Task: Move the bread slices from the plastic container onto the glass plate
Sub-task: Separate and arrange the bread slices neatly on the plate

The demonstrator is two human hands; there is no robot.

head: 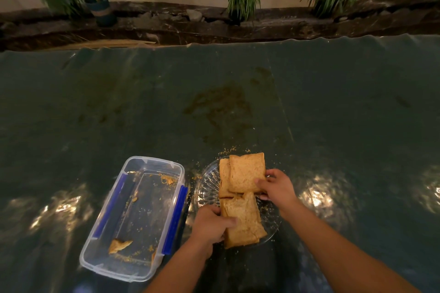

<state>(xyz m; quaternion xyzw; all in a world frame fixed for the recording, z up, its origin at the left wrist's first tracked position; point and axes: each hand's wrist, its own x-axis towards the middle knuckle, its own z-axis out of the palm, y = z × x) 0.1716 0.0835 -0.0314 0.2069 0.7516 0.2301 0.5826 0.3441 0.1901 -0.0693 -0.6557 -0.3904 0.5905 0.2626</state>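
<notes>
- Your left hand (212, 222), low centre, pinches the near bread slices (244, 220) on the glass plate (207, 188).
- Your right hand (276, 185) grips the far slice (246, 172), seemingly by its corner.

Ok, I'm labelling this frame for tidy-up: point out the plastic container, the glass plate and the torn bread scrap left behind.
plastic container (152, 161): head view, far rim.
glass plate (207, 184): head view, bare left part.
bread scrap (119, 244): head view, middle of the piece.

Dark glossy table (333, 114) — plastic container (133, 219) beside glass plate (207, 188), scattered crumbs (228, 150).
</notes>
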